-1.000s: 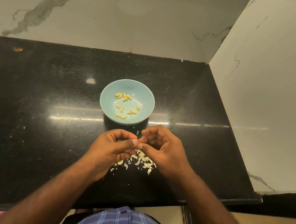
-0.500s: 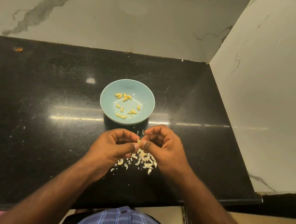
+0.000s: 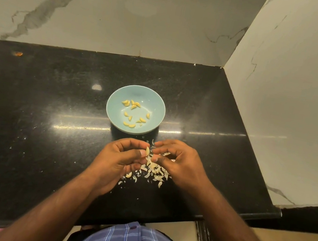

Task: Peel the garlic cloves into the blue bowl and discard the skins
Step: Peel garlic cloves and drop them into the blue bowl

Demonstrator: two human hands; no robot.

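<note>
A light blue bowl [image 3: 116, 95] sits mid-counter and holds several peeled yellow garlic cloves [image 3: 131, 125]. Just in front of it, my left hand [image 3: 118, 159] pinches a pale garlic clove [image 3: 147, 151] between thumb and forefinger. My right hand [image 3: 178, 161] faces it, its curled thumb and fingertips right at the clove's side; what they pinch, if anything, is hidden. A heap of papery white skins [image 3: 153, 171] lies on the counter beneath both hands.
The black granite counter [image 3: 40, 112] meets marble walls [image 3: 292, 100] at the back and right. Its front edge runs close to my body. Small skin flecks are scattered left of the hands [image 3: 24, 138]. An orange speck [image 3: 17, 53] lies at the far left.
The hands have drawn slightly apart, and the clove in my left hand shows more clearly than before. Bowl and skins are unmoved.
</note>
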